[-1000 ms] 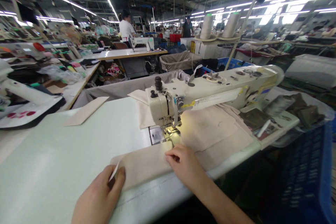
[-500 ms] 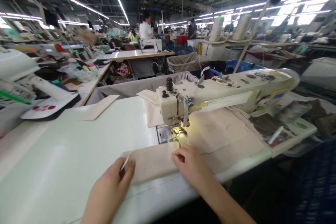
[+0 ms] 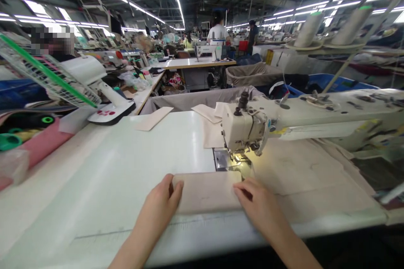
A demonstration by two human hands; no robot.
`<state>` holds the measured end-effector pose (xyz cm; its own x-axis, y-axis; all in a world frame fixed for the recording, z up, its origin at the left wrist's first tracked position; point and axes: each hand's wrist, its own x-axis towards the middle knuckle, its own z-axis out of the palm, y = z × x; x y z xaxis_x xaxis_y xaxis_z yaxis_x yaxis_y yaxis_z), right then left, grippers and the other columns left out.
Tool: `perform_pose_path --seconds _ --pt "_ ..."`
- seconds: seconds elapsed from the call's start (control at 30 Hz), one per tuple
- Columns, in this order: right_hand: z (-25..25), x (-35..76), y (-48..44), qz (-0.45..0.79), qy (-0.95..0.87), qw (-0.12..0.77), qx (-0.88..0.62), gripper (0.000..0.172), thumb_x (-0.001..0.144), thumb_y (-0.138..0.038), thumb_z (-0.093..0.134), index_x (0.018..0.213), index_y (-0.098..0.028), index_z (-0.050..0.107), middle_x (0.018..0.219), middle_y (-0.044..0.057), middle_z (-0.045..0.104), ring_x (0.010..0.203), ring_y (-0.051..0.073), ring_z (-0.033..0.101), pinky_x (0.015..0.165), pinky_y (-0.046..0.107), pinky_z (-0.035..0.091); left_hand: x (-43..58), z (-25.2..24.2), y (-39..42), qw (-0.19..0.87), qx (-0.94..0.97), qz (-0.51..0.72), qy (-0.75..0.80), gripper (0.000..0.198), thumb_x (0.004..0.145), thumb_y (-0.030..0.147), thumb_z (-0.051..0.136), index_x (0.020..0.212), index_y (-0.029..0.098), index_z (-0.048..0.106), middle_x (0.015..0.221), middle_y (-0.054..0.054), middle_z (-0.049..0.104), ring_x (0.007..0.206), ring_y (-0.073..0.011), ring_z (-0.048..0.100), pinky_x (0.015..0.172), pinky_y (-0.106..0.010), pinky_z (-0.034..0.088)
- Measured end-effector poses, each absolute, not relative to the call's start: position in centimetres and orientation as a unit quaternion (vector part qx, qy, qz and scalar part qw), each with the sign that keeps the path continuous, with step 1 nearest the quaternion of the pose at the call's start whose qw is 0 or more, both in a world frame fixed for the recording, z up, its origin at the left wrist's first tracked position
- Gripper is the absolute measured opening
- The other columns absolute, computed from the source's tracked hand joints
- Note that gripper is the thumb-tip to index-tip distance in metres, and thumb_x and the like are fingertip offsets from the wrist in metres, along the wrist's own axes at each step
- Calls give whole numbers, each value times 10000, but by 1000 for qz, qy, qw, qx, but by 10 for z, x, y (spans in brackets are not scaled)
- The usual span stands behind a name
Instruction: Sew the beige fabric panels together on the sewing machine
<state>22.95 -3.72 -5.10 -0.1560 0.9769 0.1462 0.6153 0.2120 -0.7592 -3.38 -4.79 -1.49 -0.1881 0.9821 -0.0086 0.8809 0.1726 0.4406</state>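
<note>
A beige fabric piece (image 3: pixel 208 191) lies flat on the white sewing table (image 3: pixel 132 168), just in front of the presser foot of the cream sewing machine (image 3: pixel 252 128). My left hand (image 3: pixel 159 208) grips the piece's left end, thumb on top and fingers curled. My right hand (image 3: pixel 260 206) presses its right end with bent fingers, close to the lit needle area (image 3: pixel 240 159). A stack of more beige pieces (image 3: pixel 299 168) lies to the right under the machine arm.
A white desk fan (image 3: pixel 78 82) stands at the left, with thread cones and a pink roll (image 3: pixel 41 143) beside it. Loose beige pieces (image 3: pixel 153 118) lie at the table's far edge. A fabric bin (image 3: pixel 195 98) stands behind. People work at distant tables.
The view swung left, so the fan came into sight. My left hand slid along the piece's left end, and the small white tag it pinched no longer shows.
</note>
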Motion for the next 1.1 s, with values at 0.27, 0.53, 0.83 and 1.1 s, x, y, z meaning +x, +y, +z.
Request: perform_pose_path --seconds 0.27,0.53,0.83,1.1 --pt "-54 225 -42 281 -672 342 -594 241 867 -313 596 1009 -230 774 755 16 678 663 188 617 684 293 505 -33 -17 -55 174 606 204 749 260 875 479 406 708 279 410 531 27 529 521 -210 563 551 -300 373" --pt "-44 239 -38 314 -646 342 -606 370 865 -426 588 1124 -237 773 990 68 771 789 228 690 775 340 567 -28 -19 -73 228 605 221 730 347 851 542 424 649 267 484 531 20 543 529 -197 560 548 -296 392" --pt "-58 240 -42 335 -674 323 -573 298 883 -369 574 1062 -263 787 1088 72 765 977 252 717 842 338 578 -26 -19 -71 185 584 183 769 294 857 485 416 656 270 419 519 23 500 526 -200 541 557 -297 343" --pt "-62 237 -45 303 -664 340 -594 298 899 -418 565 1027 -268 787 1015 65 756 896 236 702 835 325 564 -29 -18 -67 239 562 223 760 309 820 496 433 924 239 570 558 44 530 532 -208 573 561 -305 384"
